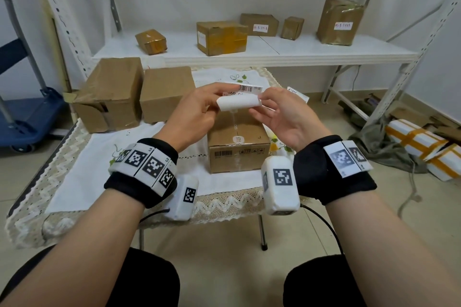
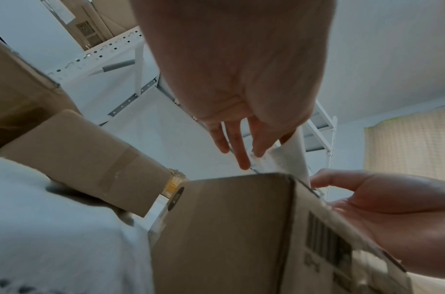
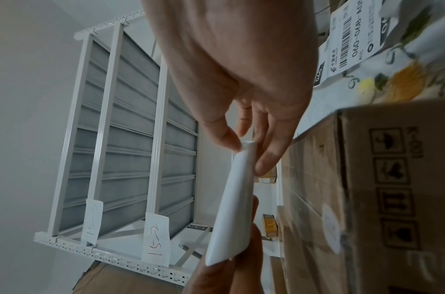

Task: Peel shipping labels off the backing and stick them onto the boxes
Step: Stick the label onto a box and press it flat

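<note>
Over the small cardboard box (image 1: pixel 238 142) on the table, both hands hold one shipping label (image 1: pixel 247 89). Its barcode side faces me, and a white layer (image 1: pixel 238 105) curls off its front. My left hand (image 1: pixel 214 100) grips the label's left end. My right hand (image 1: pixel 262 100) pinches the right end of the curled layer. In the right wrist view thumb and finger pinch the tip of the curled white layer (image 3: pixel 231 208) beside the box (image 3: pixel 367 199). In the left wrist view the white sheet (image 2: pixel 291 159) hangs past my left fingers (image 2: pixel 241 157), above the box (image 2: pixel 241 228).
Two larger brown boxes (image 1: pixel 109 97) (image 1: pixel 166 93) stand at the table's back left. Another label (image 1: pixel 296 94) lies on the tablecloth at the right. Behind, a white shelf (image 1: pixel 274 53) carries several boxes. A blue cart (image 1: pixel 25 112) stands left; white parcels (image 1: pixel 424 147) lie on the floor right.
</note>
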A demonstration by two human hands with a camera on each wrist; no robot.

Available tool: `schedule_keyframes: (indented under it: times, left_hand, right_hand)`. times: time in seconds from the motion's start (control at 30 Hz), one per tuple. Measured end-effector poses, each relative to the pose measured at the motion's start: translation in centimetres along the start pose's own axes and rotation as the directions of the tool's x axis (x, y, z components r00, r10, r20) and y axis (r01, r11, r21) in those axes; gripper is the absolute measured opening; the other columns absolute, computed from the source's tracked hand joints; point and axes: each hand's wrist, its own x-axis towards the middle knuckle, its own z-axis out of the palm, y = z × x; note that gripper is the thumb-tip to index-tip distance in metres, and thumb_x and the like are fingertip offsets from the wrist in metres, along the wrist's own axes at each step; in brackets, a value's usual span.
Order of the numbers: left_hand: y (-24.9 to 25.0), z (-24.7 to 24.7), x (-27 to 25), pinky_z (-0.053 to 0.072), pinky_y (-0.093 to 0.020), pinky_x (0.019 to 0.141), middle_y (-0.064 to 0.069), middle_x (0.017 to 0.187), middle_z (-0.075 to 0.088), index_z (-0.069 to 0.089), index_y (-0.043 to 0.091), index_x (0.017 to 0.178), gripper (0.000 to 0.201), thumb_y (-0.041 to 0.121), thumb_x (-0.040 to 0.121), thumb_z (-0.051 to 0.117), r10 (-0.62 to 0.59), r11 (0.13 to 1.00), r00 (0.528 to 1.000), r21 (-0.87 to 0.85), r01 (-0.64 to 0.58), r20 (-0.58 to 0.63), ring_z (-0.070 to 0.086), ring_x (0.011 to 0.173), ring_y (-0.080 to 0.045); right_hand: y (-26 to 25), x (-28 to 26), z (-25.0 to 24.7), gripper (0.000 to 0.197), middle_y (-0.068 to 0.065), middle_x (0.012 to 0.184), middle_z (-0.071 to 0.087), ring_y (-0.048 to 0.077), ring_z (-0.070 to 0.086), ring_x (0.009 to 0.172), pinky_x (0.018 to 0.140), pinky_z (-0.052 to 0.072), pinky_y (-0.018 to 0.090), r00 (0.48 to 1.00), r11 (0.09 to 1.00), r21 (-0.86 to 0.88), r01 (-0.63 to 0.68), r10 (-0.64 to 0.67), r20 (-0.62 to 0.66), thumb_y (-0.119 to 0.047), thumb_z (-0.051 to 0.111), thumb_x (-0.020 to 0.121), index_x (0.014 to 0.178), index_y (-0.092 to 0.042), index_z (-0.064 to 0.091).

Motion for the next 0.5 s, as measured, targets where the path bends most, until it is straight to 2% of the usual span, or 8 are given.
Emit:
schedule_keyframes:
  times: [0.1,0.17,0.23,0.3,0.37,0.43,0.5]
  left_hand:
    - [-0.3,-0.2,0.0,0.042,-0.024,0.111,0.009,0.140,0.062,0.080,0.012,0.111,0.040,-0.015,0.089,0.059,-0.022,1.000,0.999,0.002,0.022,0.033,0.051,0.134,-0.011]
    - [-0.1,-0.4,-0.2,0.042,-0.029,0.112,0.007,0.143,0.061,0.082,0.016,0.104,0.038,-0.012,0.089,0.061,-0.039,0.999,0.998,-0.019,0.040,0.044,0.050,0.135,-0.012]
    - [0.5,-0.5,-0.3,0.041,-0.029,0.112,0.008,0.143,0.061,0.081,0.025,0.097,0.035,-0.005,0.087,0.064,-0.062,0.998,0.997,-0.029,0.063,0.043,0.050,0.135,-0.012]
    - [1.0,-0.6,-0.5,0.042,-0.027,0.108,0.010,0.143,0.060,0.081,0.027,0.095,0.024,0.011,0.084,0.067,-0.088,0.996,0.995,-0.012,0.088,0.043,0.049,0.133,-0.011]
    - [1.2,-0.7,-0.5,0.040,-0.019,0.100,0.013,0.142,0.060,0.082,0.026,0.094,0.027,0.028,0.076,0.062,-0.112,0.994,0.992,0.001,0.112,0.053,0.048,0.129,-0.006]
    - [1.1,-0.7,-0.5,0.038,-0.014,0.095,0.016,0.140,0.061,0.083,0.024,0.093,0.031,0.031,0.073,0.061,-0.123,0.992,0.991,-0.002,0.123,0.047,0.048,0.125,-0.003]
    - [1.2,-0.7,-0.5,0.040,-0.018,0.098,0.016,0.138,0.062,0.082,0.025,0.092,0.022,0.028,0.077,0.067,-0.120,0.992,0.992,-0.025,0.121,0.032,0.049,0.124,-0.003]
  right_hand:
    - [0.0,0.1,0.0,0.013,0.017,0.111,0.068,0.021,0.071,0.085,0.068,0.060,0.025,1.000,0.999,-0.032,-0.014,0.015,0.005,0.001,0.059,0.096,0.106,-0.006,0.056]
    - [0.0,0.2,0.1,0.011,0.016,0.110,0.069,0.022,0.070,0.089,0.070,0.061,0.024,1.000,0.998,-0.064,-0.024,0.024,0.000,-0.003,0.061,0.096,0.107,-0.006,0.062]
    - [0.2,0.4,0.1,0.013,0.019,0.113,0.070,0.025,0.071,0.096,0.080,0.063,0.026,1.000,0.997,-0.074,-0.022,0.022,-0.014,-0.004,0.064,0.095,0.108,-0.003,0.066]
    - [0.3,0.5,0.1,0.017,0.022,0.119,0.072,0.028,0.073,0.105,0.090,0.061,0.029,1.000,0.996,-0.083,-0.017,0.017,-0.009,-0.004,0.067,0.094,0.110,0.002,0.069]
    - [0.4,0.5,0.1,0.023,0.022,0.121,0.072,0.029,0.073,0.110,0.096,0.059,0.032,1.000,0.995,-0.097,-0.016,0.017,0.008,-0.004,0.069,0.093,0.114,0.006,0.071]
    - [0.5,0.6,0.1,0.025,0.022,0.122,0.072,0.026,0.073,0.105,0.097,0.059,0.033,1.000,0.993,-0.116,-0.014,0.016,0.013,-0.004,0.070,0.093,0.115,0.007,0.072]
    - [0.5,0.6,0.1,0.025,0.024,0.126,0.069,0.025,0.073,0.102,0.096,0.059,0.033,1.000,0.992,-0.130,-0.011,0.012,0.002,-0.005,0.070,0.093,0.114,0.007,0.072]
